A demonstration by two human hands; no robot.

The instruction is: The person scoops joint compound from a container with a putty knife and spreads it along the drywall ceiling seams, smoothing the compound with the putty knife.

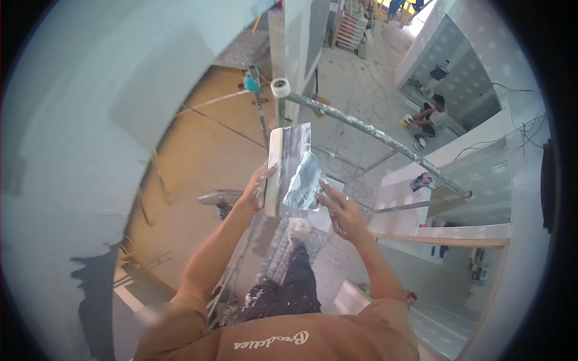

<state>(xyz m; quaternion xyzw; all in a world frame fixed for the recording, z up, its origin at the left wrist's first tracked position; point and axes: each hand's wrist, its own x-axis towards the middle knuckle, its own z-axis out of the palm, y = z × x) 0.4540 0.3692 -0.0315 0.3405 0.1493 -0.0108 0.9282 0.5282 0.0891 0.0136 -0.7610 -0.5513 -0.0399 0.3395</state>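
Note:
A wide taping knife (pixel 296 138) with a long pale wooden handle (pixel 274 174) is held out in front of my chest. My left hand (pixel 259 188) is closed round the handle from the left. Wet whitish-blue joint compound (pixel 303 183) lies in a thick, ragged patch over the lower right of the grey blade. My right hand (pixel 344 212) is at the right edge of this patch, its fingers bent against it. Whether a second tool sits under those fingers is hidden. Both hands are smeared with compound.
A splattered scaffold rail (pixel 373 133) crosses ahead, with a white roll (pixel 280 88) at its end. I stand on a narrow spattered platform (pixel 278 246) above the floor. A plastered wall (pixel 66 150) curves along the left. Below right, a person (pixel 435 117) crouches by a yellow bucket (pixel 405 121).

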